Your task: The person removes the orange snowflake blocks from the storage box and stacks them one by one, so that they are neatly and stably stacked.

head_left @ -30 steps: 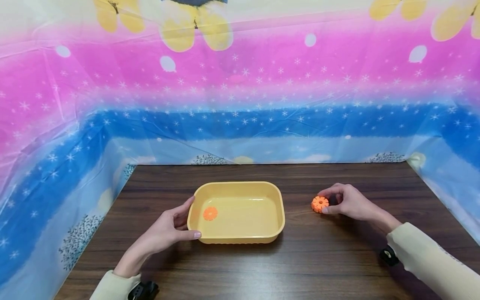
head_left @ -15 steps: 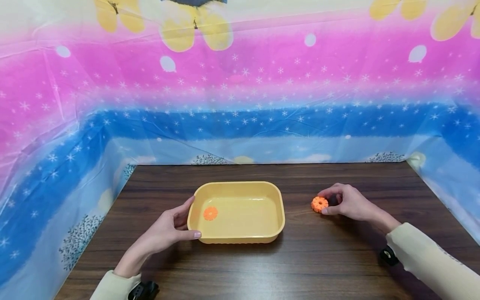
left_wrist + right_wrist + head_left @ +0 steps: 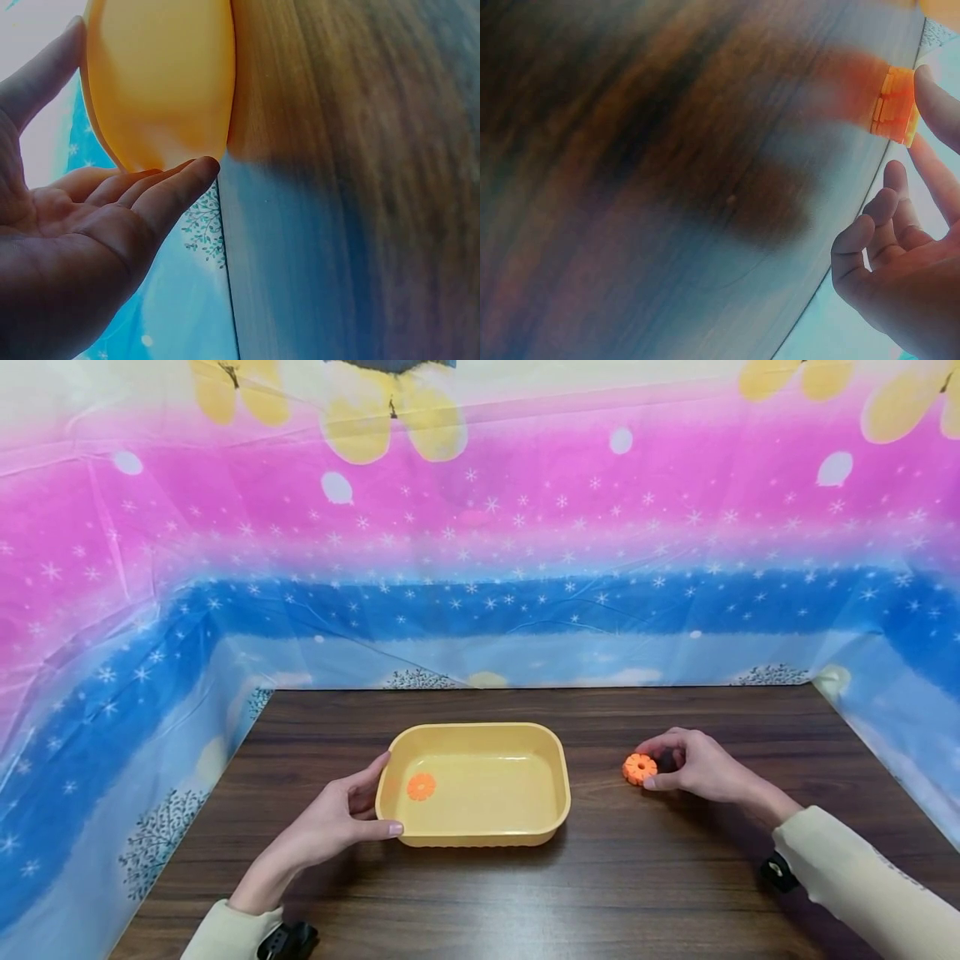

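A yellow plastic basin [image 3: 480, 793] stands on the dark wooden table, and one flat orange snowflake disc [image 3: 421, 787] lies inside near its left end. My left hand [image 3: 330, 818] holds that end, thumb at the front corner of the rim and fingers along the outer side. In the left wrist view the fingertips touch the basin's wall [image 3: 161, 82]. Right of the basin, my right hand [image 3: 701, 764] pinches a short stack of orange snowflake discs [image 3: 639, 769] between thumb and index finger. The right wrist view shows several layers in the stack [image 3: 894, 106], with the other fingers loosely curled below.
The wooden table [image 3: 525, 902] runs back to a patterned cloth [image 3: 480, 602] that hangs behind it and along both sides. Dark wrist devices, such as the left one [image 3: 287, 941], sit at both cuffs.
The stack of orange discs has tilted slightly in my right fingers since the first frame. Both hands and the basin stay practically in place.
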